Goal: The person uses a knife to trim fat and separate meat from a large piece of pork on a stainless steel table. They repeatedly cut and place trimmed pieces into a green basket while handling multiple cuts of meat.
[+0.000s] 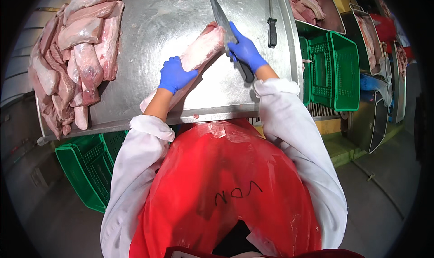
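Observation:
A long pale-pink slab of raw meat (202, 50) lies slantwise on the steel table (153, 36), its far end up and to the right. My left hand (176, 75), in a blue glove, is closed over the middle of the slab, thumb pointing right. In my right hand (247, 51), also blue-gloved, is a black-handled knife (219, 14). Its broad blade points away and slightly left, at the slab's far right end, with my index finger stretched along it. The fingers under the handle are partly hidden.
Raw meat cuts (88, 36) are heaped at the table's left. A sharpening steel (271, 34) lies near the right edge. Green crates (346, 72) stand right of the table, another green crate (81, 167) below its left front edge. A metal tub (332, 14) at far right holds meat.

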The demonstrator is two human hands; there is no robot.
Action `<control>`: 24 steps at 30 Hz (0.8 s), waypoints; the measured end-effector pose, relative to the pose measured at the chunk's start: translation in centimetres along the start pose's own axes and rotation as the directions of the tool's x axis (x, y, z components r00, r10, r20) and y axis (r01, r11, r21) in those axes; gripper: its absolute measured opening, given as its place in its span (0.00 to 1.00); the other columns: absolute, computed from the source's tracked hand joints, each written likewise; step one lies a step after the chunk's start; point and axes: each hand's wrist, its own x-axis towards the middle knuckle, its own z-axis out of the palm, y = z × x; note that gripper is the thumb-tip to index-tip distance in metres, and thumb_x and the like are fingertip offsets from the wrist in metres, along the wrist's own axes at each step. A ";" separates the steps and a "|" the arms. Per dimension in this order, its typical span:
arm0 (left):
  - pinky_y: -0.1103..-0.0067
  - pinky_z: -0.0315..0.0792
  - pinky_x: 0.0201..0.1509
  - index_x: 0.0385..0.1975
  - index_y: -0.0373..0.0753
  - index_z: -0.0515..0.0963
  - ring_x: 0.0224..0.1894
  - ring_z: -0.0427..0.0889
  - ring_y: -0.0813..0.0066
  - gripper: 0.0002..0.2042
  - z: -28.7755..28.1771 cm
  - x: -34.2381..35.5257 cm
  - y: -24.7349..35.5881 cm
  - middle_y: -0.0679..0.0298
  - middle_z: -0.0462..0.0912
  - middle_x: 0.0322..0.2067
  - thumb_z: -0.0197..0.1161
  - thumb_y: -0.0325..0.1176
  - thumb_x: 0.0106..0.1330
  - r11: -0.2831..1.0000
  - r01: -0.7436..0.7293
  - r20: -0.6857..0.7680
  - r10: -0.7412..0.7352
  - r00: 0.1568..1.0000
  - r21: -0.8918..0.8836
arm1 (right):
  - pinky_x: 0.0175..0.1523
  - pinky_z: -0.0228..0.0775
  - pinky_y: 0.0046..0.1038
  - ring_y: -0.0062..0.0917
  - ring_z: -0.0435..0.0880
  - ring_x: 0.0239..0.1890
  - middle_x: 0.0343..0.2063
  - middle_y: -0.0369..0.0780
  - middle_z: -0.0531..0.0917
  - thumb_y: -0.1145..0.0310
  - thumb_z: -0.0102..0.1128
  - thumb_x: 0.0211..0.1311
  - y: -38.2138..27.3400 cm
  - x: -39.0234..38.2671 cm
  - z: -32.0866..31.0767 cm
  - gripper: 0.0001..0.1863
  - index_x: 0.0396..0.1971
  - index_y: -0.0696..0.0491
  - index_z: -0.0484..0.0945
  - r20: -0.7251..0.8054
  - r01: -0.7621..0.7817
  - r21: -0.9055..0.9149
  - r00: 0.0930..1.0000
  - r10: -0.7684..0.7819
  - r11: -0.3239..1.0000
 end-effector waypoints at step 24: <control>0.61 0.75 0.46 0.30 0.37 0.82 0.43 0.79 0.49 0.15 0.9 3.4 11.7 0.49 0.81 0.35 0.65 0.45 0.55 0.924 -0.311 -0.344 0.373 0.862 0.222 | 0.22 0.69 0.18 0.14 0.74 0.18 0.27 0.35 0.80 0.80 0.52 0.67 6.3 -13.3 -11.3 0.41 0.76 0.39 0.49 -0.156 0.108 0.255 0.985 -0.069 0.961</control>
